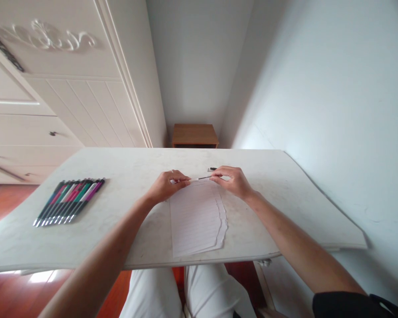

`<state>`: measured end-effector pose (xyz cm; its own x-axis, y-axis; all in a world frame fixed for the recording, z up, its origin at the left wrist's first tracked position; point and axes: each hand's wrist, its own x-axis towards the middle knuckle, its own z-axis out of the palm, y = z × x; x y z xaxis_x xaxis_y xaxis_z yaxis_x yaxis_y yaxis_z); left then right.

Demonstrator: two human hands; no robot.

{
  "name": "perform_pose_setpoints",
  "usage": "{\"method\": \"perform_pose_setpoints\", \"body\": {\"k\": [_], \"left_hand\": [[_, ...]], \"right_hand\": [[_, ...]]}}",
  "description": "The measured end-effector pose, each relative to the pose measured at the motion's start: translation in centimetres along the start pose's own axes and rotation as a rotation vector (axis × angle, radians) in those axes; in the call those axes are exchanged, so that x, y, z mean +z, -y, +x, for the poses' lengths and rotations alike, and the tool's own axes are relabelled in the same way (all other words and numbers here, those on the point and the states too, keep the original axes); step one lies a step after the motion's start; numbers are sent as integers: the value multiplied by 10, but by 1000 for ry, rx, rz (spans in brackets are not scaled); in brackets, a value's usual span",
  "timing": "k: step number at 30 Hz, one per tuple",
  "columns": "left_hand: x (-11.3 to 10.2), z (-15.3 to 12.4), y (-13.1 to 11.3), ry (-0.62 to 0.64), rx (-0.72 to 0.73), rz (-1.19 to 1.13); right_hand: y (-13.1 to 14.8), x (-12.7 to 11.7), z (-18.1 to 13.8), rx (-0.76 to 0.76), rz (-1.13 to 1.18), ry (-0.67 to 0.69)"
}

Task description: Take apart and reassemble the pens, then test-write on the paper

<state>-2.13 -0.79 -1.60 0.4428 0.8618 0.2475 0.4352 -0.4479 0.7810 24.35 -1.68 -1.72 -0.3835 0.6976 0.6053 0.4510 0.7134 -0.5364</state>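
A thin pen refill (204, 178), pale toward the left and dark toward the right, stretches level between my two hands above the top edge of the paper. My left hand (170, 183) pinches its left end between thumb and fingers. At the other end, the fingertips of my right hand (232, 180) are closed on it. Just behind my right fingers lies a small black and clear pen part (212, 169), partly hidden by the hand. Beneath my hands rest lined paper sheets (197, 221) with ragged, torn right edges.
Several colored pens (69, 201) lie side by side on the left of the white table (262, 212). A wall (334, 110) borders the table's right side. Beyond the far edge stands a small wooden cabinet (195, 134), with a cream wardrobe (86, 88) at left.
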Motion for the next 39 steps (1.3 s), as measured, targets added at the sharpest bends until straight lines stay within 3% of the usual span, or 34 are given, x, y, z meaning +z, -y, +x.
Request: {"method": "perform_pose_setpoints", "body": {"k": [14, 39], "left_hand": [[1, 1, 3, -3, 0, 4], [1, 5, 5, -11, -2, 21]], "right_hand": [[-1, 1, 0, -12, 10, 82], [-5, -2, 0, -6, 15, 30]]}}
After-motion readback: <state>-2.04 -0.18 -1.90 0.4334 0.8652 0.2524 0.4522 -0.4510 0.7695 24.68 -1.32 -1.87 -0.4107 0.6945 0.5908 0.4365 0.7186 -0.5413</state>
